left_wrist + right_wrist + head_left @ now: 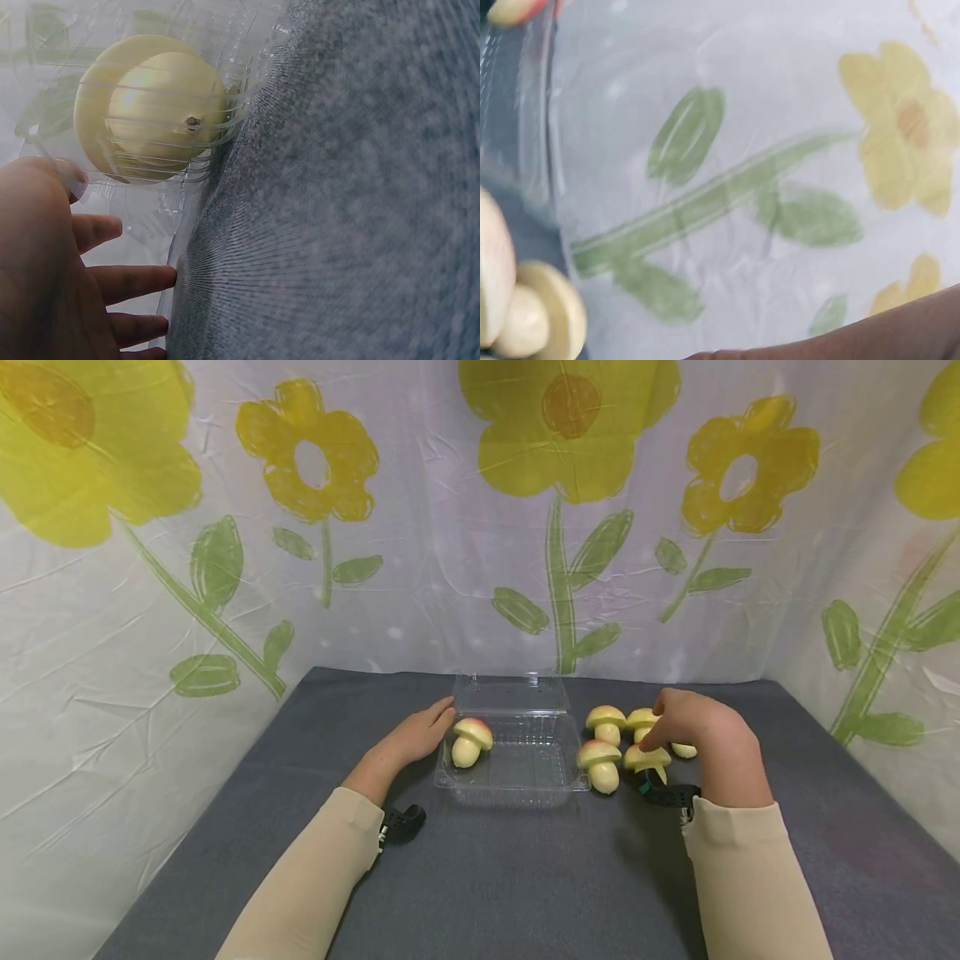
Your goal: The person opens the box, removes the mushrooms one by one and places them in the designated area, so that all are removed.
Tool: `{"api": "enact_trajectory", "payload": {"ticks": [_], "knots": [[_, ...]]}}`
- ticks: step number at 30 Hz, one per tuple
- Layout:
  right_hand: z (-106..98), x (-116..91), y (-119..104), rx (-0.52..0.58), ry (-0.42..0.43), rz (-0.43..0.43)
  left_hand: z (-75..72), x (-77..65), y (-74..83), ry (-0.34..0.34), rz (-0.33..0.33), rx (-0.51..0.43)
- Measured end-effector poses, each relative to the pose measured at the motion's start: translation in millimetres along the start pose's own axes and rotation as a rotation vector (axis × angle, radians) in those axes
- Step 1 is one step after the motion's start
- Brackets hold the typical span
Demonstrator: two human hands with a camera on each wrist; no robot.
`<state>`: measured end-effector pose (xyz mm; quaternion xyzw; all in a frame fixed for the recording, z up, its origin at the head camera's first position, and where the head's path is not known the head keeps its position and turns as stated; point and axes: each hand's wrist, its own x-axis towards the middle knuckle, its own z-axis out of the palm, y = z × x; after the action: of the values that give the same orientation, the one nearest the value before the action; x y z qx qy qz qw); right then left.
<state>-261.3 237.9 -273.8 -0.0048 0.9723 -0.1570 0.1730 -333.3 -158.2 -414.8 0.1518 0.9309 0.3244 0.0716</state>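
Note:
A clear plastic clamshell box (525, 768) stands with its lid raised at the back. Inside, at the left, is a toy mushroom (467, 750) with a pale stem and a yellow-red cap. My left hand (415, 735) touches the box's left side, fingers extended; the left wrist view shows those fingers (135, 283) spread beside the clear wall. Over a group of mushrooms (602, 764) right of the box, my right hand (701, 727) bends downward. Its thumb meets the cap of the near mushroom (643, 758). The other fingers are largely hidden, so a grip cannot be made out.
A dark grey cloth (525, 885) covers the table. Behind and at both sides hangs a pale curtain (435, 552) printed with yellow flowers. The raised lid (512, 693) rises behind the box, near the table's back edge.

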Motion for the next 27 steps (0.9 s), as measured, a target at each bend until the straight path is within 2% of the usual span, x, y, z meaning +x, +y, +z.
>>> {"api": "enact_trajectory", "payload": {"ticks": [5,10,18,27], "knots": [[-2,-7,-18,-0.064,0.109,-0.053,0.8,1.9,-1.6,0.007,0.009,0.01],[8,-8,-40,-0.074,0.193,-0.124,1.5,0.8,-1.4,0.013,0.008,-0.005],[44,2,-78,-0.096,0.283,-0.278,3.6,2.9,-3.2,0.004,-0.004,-0.002],[92,12,-122,-0.12,0.314,-0.435,1.4,3.2,-1.9,0.008,-0.006,-0.003]]}}
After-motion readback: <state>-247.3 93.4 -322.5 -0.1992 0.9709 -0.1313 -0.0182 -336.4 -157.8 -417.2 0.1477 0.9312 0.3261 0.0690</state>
